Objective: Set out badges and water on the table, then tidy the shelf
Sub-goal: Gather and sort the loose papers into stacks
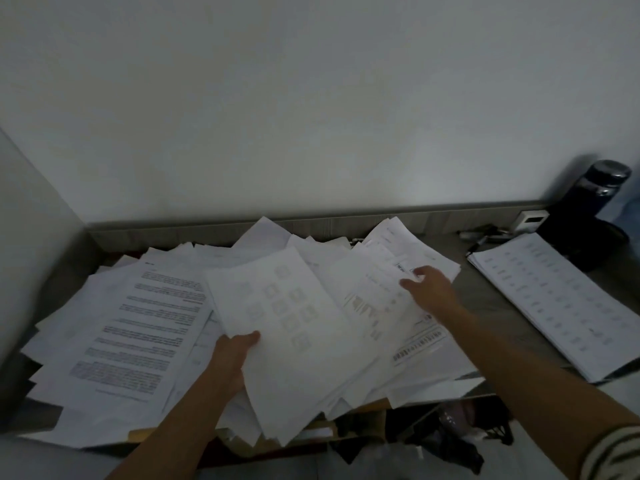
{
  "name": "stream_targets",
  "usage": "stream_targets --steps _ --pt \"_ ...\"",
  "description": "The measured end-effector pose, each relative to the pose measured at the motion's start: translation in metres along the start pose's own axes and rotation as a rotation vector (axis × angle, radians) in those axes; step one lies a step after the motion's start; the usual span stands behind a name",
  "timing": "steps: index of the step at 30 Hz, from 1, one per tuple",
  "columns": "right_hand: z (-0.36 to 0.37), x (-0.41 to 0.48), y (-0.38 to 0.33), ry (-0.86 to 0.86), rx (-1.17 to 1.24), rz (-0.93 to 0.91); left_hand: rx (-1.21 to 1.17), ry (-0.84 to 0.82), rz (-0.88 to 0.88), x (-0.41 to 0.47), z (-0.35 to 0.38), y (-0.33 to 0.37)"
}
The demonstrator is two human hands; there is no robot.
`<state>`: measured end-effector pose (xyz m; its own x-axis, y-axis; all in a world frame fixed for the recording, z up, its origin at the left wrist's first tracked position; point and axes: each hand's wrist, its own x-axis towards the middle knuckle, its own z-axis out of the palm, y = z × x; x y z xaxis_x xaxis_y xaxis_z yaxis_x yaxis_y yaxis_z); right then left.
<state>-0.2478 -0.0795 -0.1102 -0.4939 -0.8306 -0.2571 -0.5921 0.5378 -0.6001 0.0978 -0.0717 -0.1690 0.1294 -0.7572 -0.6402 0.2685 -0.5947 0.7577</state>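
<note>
A messy heap of loose printed papers (145, 323) covers the shelf top (491, 299). My left hand (232, 355) grips the left edge of a fanned bundle of sheets (294, 334), thumb on top. My right hand (429, 289) pinches the far edge of other sheets (381, 292) on the right of the heap. Many pages overlap and hide each other. The light is dim.
A neat stack of printed lists (561, 303) lies at the right. A dark bottle (599, 199) stands in the back right corner beside a small white device (530, 221) and pens (481, 237). White walls close the back and left. Dark items sit below the shelf edge (460, 424).
</note>
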Motion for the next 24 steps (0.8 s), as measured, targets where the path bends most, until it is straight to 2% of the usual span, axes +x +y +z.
stream_targets --steps 3,6,8,11,13,15,21,24 --pt "-0.008 0.017 0.008 -0.131 0.106 0.175 0.103 0.023 0.062 0.000 0.002 -0.004" --pt "-0.005 0.024 0.009 -0.206 0.145 0.204 0.121 0.004 0.076 -0.003 0.003 -0.002" --pt "-0.002 0.029 0.011 -0.222 0.027 0.163 0.118 -0.013 0.078 -0.003 0.002 -0.001" --pt "0.002 0.035 0.013 -0.159 -0.286 0.077 0.118 -0.021 0.080 -0.003 0.001 -0.002" --pt "0.001 0.037 0.013 -0.158 -0.316 0.068 0.114 -0.017 0.075 -0.002 0.002 -0.003" --pt "-0.003 0.035 0.011 -0.211 -0.234 0.088 0.121 -0.004 0.083 -0.003 0.002 -0.003" --pt "0.002 0.017 0.000 -0.380 0.234 0.136 0.125 -0.013 0.074 -0.004 0.003 -0.001" --pt "0.006 0.007 -0.007 -0.385 0.633 0.178 0.131 0.001 0.067 -0.005 0.003 -0.001"
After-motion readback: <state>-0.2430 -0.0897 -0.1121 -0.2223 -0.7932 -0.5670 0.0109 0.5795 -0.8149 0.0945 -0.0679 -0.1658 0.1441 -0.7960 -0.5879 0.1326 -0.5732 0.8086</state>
